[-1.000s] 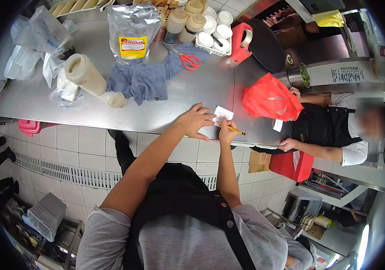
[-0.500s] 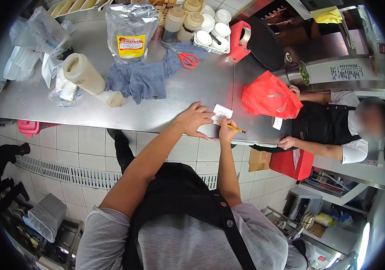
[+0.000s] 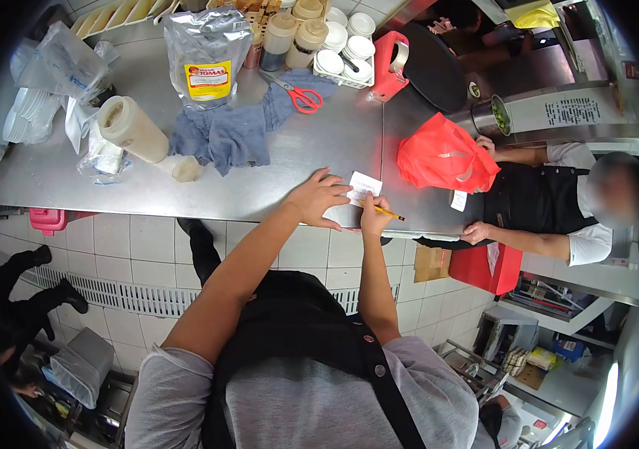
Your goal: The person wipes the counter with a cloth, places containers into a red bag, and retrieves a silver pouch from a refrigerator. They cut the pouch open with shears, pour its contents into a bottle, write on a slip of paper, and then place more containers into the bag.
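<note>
A small white slip of paper [image 3: 366, 183] with writing on it lies flat near the front edge of the steel table [image 3: 312, 142]. My left hand [image 3: 318, 199] rests on the table with fingers spread, its fingertips at the slip's left edge. My right hand [image 3: 375, 216] is closed around a yellow pencil [image 3: 389, 213], its tip hidden at the lower part of the paper. To the right of the slip stands a red plastic bag [image 3: 443, 157], with a white tag [image 3: 458, 200] at its bottom.
Blue cloth [image 3: 222, 138], red-handled scissors [image 3: 304, 99], a silver pouch [image 3: 207, 63], a squeeze bottle [image 3: 132, 129] and a rack of white-lidded cups [image 3: 345, 56] stand or lie further back. At the right, a co-worker's hand [image 3: 486, 144] is by the bag, another [image 3: 476, 233] at the table edge.
My right hand has shifted slightly down on the slip with the pencil. My left hand stays flat. The view has tilted a little, and a person's legs at far left have moved.
</note>
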{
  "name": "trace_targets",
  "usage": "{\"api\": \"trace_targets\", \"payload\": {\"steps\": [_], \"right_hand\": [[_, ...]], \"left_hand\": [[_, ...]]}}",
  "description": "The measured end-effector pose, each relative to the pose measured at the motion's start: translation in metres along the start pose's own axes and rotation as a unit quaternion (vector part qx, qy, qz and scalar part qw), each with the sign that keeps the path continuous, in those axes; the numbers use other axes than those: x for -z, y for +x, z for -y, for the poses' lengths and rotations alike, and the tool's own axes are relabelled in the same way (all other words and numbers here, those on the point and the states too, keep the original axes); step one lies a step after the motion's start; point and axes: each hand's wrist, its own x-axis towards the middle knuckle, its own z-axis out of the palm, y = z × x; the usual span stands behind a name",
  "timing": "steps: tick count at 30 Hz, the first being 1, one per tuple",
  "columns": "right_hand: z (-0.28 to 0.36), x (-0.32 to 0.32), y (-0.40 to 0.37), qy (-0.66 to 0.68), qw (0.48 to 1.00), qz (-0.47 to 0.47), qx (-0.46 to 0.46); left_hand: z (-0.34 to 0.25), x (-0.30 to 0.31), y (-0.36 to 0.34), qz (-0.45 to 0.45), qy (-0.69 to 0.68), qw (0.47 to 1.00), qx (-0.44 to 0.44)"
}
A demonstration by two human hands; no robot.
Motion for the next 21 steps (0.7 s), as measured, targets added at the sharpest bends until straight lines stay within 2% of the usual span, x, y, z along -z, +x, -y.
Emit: {"api": "trace_targets", "payload": {"steps": [3,15,21], "right_hand": [[0.0022,0.0034,0.0024,0.049,0.998,-0.004,-0.043],[0.0017,0.0056,0.0014,-0.033,0.999,0.021,-0.012],[0.0005,0.005,0.0014,-0.016,1.0,-0.004,-0.01]], "left_hand": [[-0.0002,0.0013,0.0005,0.001,0.0,1.0,0.001],[-0.0009,0.002,0.0009,0.005,0.005,1.0,0.003],[-0.0019,0.0018,0.001,0.01,0.007,1.0,0.005]]}}
